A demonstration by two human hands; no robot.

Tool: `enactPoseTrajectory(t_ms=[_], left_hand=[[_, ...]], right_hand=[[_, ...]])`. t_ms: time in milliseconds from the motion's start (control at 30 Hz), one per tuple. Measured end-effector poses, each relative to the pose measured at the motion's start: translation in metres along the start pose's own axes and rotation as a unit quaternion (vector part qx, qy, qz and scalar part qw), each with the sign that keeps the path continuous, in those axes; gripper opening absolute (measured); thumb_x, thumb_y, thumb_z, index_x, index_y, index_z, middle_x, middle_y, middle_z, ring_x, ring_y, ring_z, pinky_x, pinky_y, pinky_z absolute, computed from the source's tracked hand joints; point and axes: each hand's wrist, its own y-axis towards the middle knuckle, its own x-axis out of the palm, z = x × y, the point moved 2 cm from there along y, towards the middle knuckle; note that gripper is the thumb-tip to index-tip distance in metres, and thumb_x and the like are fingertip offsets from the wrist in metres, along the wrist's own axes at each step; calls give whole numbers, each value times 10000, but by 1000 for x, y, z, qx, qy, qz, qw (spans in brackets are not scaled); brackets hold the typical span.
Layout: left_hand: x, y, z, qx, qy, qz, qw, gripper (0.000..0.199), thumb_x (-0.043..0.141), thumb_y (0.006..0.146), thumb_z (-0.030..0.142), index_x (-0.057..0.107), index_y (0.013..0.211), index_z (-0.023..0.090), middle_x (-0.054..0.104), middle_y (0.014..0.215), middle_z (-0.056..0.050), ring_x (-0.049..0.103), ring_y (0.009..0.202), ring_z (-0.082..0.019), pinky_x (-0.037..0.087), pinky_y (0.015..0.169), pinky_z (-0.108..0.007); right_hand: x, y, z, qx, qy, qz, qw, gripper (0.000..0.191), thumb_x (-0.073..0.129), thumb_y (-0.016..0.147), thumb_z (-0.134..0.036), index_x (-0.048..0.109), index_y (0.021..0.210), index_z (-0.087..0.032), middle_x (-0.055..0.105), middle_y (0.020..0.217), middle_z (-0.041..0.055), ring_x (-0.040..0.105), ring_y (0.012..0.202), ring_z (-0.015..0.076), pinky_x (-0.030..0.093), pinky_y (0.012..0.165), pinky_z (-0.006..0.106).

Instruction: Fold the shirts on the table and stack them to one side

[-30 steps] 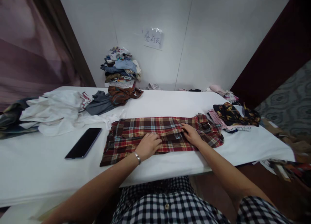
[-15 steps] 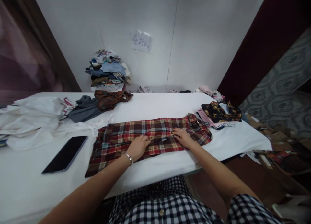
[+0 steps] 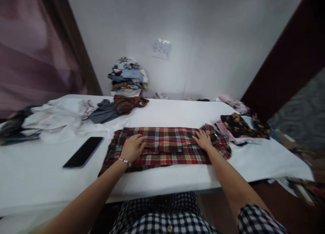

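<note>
A red, brown and cream plaid shirt (image 3: 165, 139) lies long and folded on the white-covered table (image 3: 167, 112), its collar end at the right. My left hand (image 3: 133, 147), with a bracelet at the wrist, rests palm down on the shirt's left part, fingers stretched toward the middle. On the right part, near the collar, my right hand (image 3: 203, 140) lies with its fingers spread on the cloth. Neither hand lifts any fabric. Under both palms the shirt is hidden.
Left of the shirt lies a black phone (image 3: 83, 152). Behind it are crumpled white clothes (image 3: 58, 117), a grey garment (image 3: 104, 112) and a brown one (image 3: 128, 103). A clothes pile (image 3: 129, 76) stands by the wall. Folded clothes (image 3: 241, 127) sit at the right.
My hands have moved apart along the shirt, the left one leftward and the right one slightly toward the collar. The camera view has turned a little to the left.
</note>
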Motion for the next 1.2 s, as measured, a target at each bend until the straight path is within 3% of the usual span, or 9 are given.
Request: enactPoseTrajectory(t_ms=[200,367,467,567,667,767,833,967,1200], left_hand=[[-24,-43,-60,-205,102,-53,972,353,480,856,375,658,1085,173,609,1227,-118,565,1109,-275,455,922,-396],[-38,-61,-70,-294,88,-10,952,444,435,876,455,628,1094,121,635,1146,-160,582,1078,-277,434,939,-366],[-39,-55,-69,-354,45,-37,933,504,403,871,529,613,1087,125,661,1083,-177,610,1040,-304,464,857,-379],[-34,-42,-66,-387,-21,-64,920,529,417,848,573,583,1127,156,666,1109,-165,631,1020,-310,474,807,-373],[-29,-30,-66,-406,-66,-67,909,574,446,832,585,559,1161,129,661,1132,-182,627,1048,-314,463,832,-365],[-23,-24,-71,-428,-114,-60,895,601,525,810,545,528,1204,92,644,1173,-196,612,1089,-297,451,867,-332],[-20,-24,-75,-437,-133,-48,889,577,587,790,479,519,1218,98,643,1184,-182,609,1097,-284,449,872,-318],[-16,-26,-82,-437,-148,-19,887,503,637,767,325,537,1213,115,649,1182,-167,603,1106,-278,439,899,-329],[-26,-26,-75,-416,-200,9,887,470,581,800,265,526,1247,130,673,1145,-115,637,1031,-217,471,878,-294]], right_hand=[[24,8,18,-18,-62,0,998,624,228,923,-569,355,1450,-259,202,1567,66,147,1442,263,158,1131,512],[30,15,31,-42,-58,4,997,581,253,909,-556,439,1397,-302,278,1541,57,194,1427,291,190,1108,555],[17,18,25,-31,-33,9,999,576,282,897,-553,452,1386,-301,359,1499,73,262,1401,307,238,1080,581],[-6,11,-9,-38,4,67,997,629,270,891,-584,428,1405,-257,365,1492,103,262,1399,321,250,1069,599],[-18,-10,-73,-153,35,105,982,643,240,910,-583,393,1428,-233,292,1530,97,201,1426,285,229,1102,549],[-4,-38,-133,-258,25,65,964,623,261,921,-578,344,1454,-266,258,1547,71,181,1434,267,189,1125,527],[13,-52,-156,-288,-1,9,958,605,265,933,-558,340,1457,-265,262,1545,74,187,1433,272,188,1124,526],[36,-62,-166,-286,-38,-29,957,588,240,951,-534,346,1455,-251,218,1559,77,150,1441,272,159,1130,521],[36,-59,-159,-282,-3,-30,959,583,275,946,-545,359,1447,-259,204,1562,67,118,1449,255,115,1144,507]])
